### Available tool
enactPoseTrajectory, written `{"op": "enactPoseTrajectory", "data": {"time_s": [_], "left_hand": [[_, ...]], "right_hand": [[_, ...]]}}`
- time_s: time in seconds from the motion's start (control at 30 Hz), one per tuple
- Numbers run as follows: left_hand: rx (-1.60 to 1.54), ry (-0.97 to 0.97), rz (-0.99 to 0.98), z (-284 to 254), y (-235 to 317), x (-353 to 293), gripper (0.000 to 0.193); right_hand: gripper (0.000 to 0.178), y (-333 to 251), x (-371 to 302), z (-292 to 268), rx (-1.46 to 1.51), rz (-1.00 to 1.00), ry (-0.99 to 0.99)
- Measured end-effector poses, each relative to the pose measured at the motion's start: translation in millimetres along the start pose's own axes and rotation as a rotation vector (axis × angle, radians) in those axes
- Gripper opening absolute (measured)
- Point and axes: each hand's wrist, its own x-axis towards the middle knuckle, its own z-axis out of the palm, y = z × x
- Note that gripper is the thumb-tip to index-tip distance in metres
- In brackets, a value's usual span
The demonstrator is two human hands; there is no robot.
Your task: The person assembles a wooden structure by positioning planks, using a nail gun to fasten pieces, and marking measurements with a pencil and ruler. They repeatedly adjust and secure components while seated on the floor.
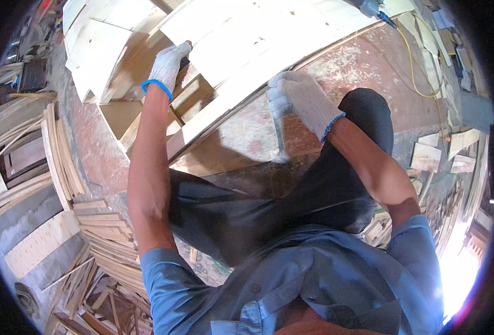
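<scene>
While the left hand (pixel 168 66) presses flat on the pale plywood panel (pixel 247 39), the right hand (pixel 302 100), closed around a thin tool (pixel 279 142) at the panel's near edge, could slip off and gouge it.

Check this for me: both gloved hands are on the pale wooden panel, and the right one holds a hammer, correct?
Not quite. The head view shows the right hand gripping a thin metal tool, not a hammer, at the pale wooden panel; the left hand does rest on it.

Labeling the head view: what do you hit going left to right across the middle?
Stacked wood strips → left hand on the pale wood panel → right hand holding a thin tool → yellow cable → wood offcuts.
</scene>
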Motion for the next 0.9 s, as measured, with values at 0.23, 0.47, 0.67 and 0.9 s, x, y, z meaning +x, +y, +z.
{"op": "enactPoseTrajectory", "data": {"time_s": [0.23,0.47,0.67,0.9], "left_hand": [[-0.024,0.004,0.029,-0.5,-2.7,-1.7,0.041],[0.055,0.027,0.078,0.7,1.9,3.4,0.039],[0.107,0.048,0.093,1.3,-5.3,5.9,0.036],[0.091,0.024,0.237,-1.5,-7.6,7.7,0.04]], "right_hand": [[0.019,-3.5,3.8,9.8,-0.137,-0.022,0.01],[0.021,-7.7,1.3,15.3,-0.196,-0.063,0.04],[0.025,-35.7,-6.2,23.9,-0.724,-0.013,0.024],[0.041,-109.3,121.3,50.4,-1.354,-0.928,0.161]]}}
